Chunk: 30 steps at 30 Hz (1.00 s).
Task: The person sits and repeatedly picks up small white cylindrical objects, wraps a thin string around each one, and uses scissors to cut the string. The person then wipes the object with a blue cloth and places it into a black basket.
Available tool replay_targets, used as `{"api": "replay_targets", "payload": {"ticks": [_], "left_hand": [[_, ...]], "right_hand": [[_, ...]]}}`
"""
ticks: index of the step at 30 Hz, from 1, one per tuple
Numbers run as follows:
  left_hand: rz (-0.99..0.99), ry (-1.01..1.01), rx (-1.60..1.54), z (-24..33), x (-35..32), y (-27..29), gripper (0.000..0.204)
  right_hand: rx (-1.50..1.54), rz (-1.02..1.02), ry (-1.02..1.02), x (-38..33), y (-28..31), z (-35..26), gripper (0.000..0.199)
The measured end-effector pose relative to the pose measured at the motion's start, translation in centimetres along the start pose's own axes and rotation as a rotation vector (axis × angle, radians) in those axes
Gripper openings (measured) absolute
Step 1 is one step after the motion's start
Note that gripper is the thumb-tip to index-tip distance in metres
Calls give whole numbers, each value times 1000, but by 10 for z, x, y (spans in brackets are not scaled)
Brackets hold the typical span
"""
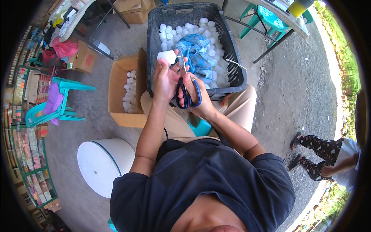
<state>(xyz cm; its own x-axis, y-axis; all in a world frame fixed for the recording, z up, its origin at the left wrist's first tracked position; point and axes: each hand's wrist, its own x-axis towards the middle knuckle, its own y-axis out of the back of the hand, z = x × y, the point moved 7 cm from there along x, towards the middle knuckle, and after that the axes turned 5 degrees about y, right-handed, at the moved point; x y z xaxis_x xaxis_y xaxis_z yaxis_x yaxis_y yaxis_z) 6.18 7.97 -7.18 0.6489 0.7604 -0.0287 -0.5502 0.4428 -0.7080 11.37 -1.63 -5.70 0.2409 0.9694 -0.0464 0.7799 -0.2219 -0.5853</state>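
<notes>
The left hand (165, 83) is pinching a white cylinder (165, 57) over the black crate (153, 42); the right hand's (201, 105) fingers are curling through scissors (187, 97). A cardboard box (129, 120) is resting on grey floor (67, 145); stocked shelves (34, 162) are lining the far left.

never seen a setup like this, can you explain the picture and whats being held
There is no machine here, only two bare human hands. The single picture comes from a wide fisheye camera worn on the head, looking down, so edges bend. The left hand holds a white cylinder; the right hand holds scissors with dark blue handles, blades close to it. In front stands a black crate of similar white pieces with a blue cloth on them; to its left, a cardboard box holds more.
</notes>
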Motion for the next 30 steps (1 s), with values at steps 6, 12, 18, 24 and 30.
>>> {"api": "replay_targets", "payload": {"ticks": [6, 12, 18, 24, 30], "left_hand": [[286, -56, 233, 34, -13, 41, 37], [329, -14, 84, 73, -29, 90, 45], [848, -71, -385, 67, -32, 271, 56], [946, 14, -708, 42, -41, 338, 33], [137, 38, 599, 83, 26, 67, 23]], "right_hand": [[-616, -77, 0, 49, 32, -23, 45], [-1609, -499, -23, 102, 88, 22, 48], [-1811, -748, -85, 96, 74, 75, 29], [-1939, -880, 41, 125, 39, 80, 31], [-2130, -57, 368, 162, 75, -12, 51]]}}
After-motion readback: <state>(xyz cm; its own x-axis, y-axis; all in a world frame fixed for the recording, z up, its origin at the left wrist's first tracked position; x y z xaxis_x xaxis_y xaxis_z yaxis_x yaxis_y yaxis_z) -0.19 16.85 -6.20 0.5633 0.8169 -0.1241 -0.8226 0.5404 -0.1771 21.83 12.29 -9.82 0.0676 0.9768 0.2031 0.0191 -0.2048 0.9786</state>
